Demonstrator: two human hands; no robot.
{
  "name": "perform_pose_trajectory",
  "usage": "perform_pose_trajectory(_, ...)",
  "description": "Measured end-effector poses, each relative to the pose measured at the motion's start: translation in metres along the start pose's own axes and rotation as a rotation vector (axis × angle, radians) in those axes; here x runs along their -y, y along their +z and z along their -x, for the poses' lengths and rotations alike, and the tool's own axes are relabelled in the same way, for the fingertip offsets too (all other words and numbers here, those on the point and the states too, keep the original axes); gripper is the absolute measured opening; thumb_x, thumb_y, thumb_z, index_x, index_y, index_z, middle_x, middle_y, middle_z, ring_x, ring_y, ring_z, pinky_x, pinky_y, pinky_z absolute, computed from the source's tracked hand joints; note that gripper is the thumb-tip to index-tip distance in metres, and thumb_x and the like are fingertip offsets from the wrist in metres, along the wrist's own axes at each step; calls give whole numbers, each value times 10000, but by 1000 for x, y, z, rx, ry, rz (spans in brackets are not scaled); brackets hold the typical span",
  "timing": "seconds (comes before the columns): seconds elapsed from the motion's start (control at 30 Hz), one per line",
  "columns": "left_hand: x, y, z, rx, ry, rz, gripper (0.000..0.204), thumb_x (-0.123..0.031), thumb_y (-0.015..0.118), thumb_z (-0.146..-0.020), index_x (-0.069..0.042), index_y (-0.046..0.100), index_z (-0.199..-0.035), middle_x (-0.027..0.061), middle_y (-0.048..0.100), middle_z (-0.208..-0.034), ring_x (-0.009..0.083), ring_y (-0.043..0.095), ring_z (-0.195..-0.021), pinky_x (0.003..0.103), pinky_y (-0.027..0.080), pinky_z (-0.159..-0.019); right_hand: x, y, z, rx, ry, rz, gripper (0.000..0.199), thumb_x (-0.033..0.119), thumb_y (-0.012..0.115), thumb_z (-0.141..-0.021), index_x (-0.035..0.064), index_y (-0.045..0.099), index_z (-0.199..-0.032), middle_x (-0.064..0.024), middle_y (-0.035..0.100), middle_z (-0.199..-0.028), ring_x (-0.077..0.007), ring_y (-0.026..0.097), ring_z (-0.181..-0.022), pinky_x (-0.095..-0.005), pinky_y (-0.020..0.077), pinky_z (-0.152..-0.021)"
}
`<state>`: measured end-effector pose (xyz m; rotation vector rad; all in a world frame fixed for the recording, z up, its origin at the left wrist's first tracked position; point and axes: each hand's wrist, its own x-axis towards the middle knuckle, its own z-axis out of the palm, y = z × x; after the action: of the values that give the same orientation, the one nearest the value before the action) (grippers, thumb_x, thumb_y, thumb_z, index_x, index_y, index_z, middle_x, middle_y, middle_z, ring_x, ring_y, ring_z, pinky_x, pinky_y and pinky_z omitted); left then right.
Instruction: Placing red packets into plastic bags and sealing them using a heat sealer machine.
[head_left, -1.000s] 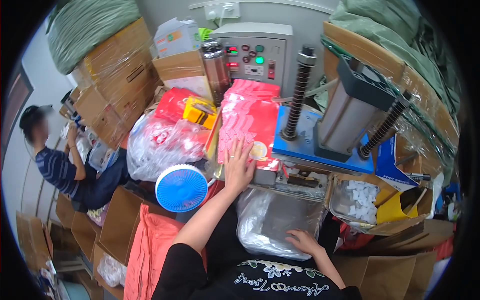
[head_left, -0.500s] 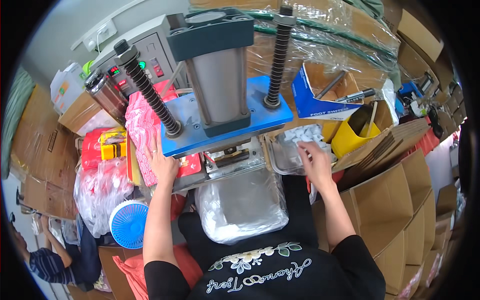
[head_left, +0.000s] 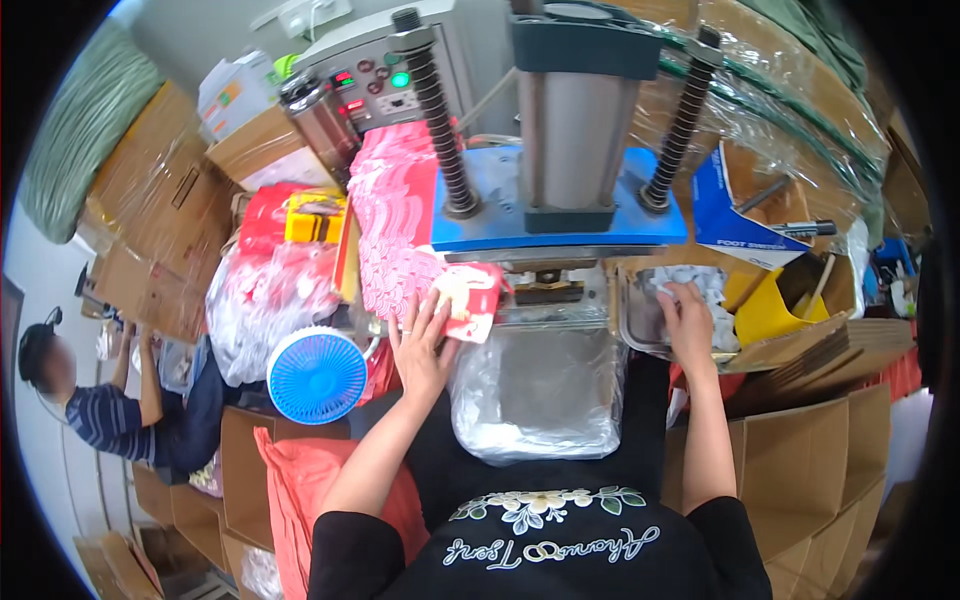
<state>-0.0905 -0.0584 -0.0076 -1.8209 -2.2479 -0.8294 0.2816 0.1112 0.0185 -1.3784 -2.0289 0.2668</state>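
Note:
My left hand [head_left: 420,350] lies with its fingers stretched out and apart, the fingertips touching the left edge of a red and cream paper packet [head_left: 472,300]. Under and behind those fingers is a spread stack of pink patterned paper packets [head_left: 395,240]. To the right, my right hand [head_left: 690,325] reaches into a clear tray [head_left: 640,335] of small crumpled white pieces [head_left: 705,285]. Its fingers are curled together, and what lies between the fingertips is hidden. Between my hands stands a press with a blue plate [head_left: 480,230] and a metal block [head_left: 548,288] beneath it.
A plastic-wrapped pad [head_left: 545,385] sits before the press. Left are a blue-and-white fan [head_left: 318,375], plastic bags [head_left: 262,310] and a control box [head_left: 385,75]. Right are a blue carton [head_left: 745,220], a yellow container [head_left: 785,300] and cardboard boxes [head_left: 790,450]. Another person [head_left: 120,410] sits far left.
The view has shifted left, so the press appears further right. My left hand has moved from the pink stack to the red packet, now more fully exposed. My right hand stays at the tray.

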Motion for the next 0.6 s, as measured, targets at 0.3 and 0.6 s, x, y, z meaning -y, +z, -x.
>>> perform_pose_trajectory(0.3,-61,-21,19,20,-379,979,111,-76,752,-886,-2,746,-968,11,701,-786,33,578,-731,211,453,-659,79,-25,22,87,-16,-477,204,53,718,-862,-9,689,-1054,-96,639,-935,-216,602,-799,-292,478,-732)
perform_pose_trajectory(0.6,-85,18,59,313,-277,905,130,-74,751,-866,18,742,-958,71,706,-812,84,618,-730,255,482,-676,127,-22,18,546,-464,-265,175,168,757,-811,42,717,-926,-91,668,-878,-297,610,-877,-393,485,-792)
